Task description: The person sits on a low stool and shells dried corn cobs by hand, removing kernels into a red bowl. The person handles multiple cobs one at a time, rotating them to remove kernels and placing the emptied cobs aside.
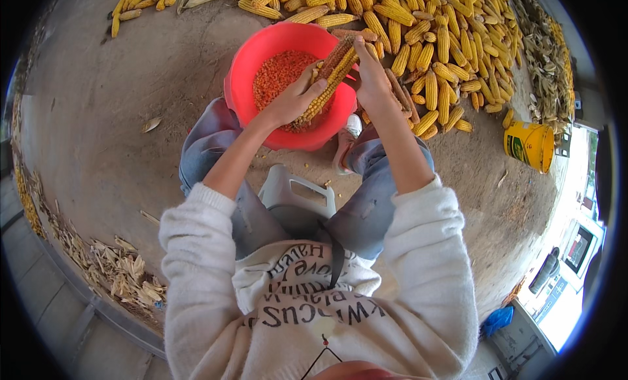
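A partly shelled corn cob [337, 80] is held at a slant over the red plastic basin [235, 80]. Bare brown cob shows along part of its upper end, while rows of yellow kernels run down the rest. My left hand [300, 94] grips the cob's middle and lower part, thumb along its side. At the upper end, my right hand [371, 75] holds on with its thumb pressed near the tip; its other fingers are mostly hidden. Loose orange kernels [277, 78] lie in the basin, which stands between my knees.
A big heap of corn ears [446, 51] spreads beyond the basin and to the right. Stripped cobs [400, 95] lie beside my right hand. A yellow bucket [527, 147] lies tipped at right. Dry husks [122, 274] are at lower left. A plastic stool [299, 196] is under me.
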A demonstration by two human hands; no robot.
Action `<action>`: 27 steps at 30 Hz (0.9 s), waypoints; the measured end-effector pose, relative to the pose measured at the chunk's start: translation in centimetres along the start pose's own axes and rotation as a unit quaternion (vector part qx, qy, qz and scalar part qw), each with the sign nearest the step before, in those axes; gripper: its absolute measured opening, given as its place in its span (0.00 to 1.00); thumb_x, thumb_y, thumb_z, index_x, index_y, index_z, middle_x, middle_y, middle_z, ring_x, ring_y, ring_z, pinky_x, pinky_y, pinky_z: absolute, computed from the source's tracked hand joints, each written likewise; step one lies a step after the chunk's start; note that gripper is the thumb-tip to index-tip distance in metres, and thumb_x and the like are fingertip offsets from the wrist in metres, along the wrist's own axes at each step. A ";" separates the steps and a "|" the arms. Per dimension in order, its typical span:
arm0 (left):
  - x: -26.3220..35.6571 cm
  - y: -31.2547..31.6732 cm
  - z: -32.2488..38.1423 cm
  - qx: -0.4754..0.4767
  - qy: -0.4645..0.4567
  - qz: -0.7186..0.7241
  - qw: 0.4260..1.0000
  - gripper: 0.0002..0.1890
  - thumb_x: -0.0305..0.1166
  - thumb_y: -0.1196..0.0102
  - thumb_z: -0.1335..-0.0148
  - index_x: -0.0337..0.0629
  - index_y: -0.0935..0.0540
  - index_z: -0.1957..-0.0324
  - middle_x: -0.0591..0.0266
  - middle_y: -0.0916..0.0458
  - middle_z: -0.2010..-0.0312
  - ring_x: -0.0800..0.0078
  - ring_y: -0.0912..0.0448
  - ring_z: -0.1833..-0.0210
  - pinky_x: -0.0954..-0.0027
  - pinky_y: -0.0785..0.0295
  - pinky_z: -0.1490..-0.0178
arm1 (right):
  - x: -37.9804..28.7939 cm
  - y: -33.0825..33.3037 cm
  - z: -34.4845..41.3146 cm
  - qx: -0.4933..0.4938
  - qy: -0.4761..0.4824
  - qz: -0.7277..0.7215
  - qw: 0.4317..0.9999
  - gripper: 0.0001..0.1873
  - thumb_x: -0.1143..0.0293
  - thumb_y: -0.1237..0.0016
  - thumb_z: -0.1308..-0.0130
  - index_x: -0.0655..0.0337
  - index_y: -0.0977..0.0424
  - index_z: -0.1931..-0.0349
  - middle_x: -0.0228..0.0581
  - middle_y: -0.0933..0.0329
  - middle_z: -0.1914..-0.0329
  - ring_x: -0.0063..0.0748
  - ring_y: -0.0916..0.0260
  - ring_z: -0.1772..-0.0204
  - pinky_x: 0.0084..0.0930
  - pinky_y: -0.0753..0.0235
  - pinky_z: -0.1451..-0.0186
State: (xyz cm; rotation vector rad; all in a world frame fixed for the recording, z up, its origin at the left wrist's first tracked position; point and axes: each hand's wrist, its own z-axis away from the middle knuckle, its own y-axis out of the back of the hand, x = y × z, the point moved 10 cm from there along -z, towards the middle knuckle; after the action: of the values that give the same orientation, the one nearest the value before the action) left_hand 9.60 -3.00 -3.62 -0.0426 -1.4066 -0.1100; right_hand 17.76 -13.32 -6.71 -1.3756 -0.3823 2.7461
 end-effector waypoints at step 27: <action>-4.0 2.7 -0.7 0.039 0.105 -0.116 0.987 0.32 0.52 0.70 0.31 0.29 0.35 0.43 0.50 0.25 0.54 0.63 0.27 0.51 0.68 0.39 0.42 | -1.1 -1.1 2.5 0.000 -0.001 0.054 0.999 0.34 0.50 0.58 0.35 0.54 0.51 0.34 0.41 0.47 0.34 0.35 0.41 0.38 0.34 0.33 0.42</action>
State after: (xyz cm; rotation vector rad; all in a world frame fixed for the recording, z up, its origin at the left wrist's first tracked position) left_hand 9.90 -0.20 -7.53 0.1931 -1.1993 -0.2445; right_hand 16.35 -12.96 -4.16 -1.4353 -0.3164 2.8335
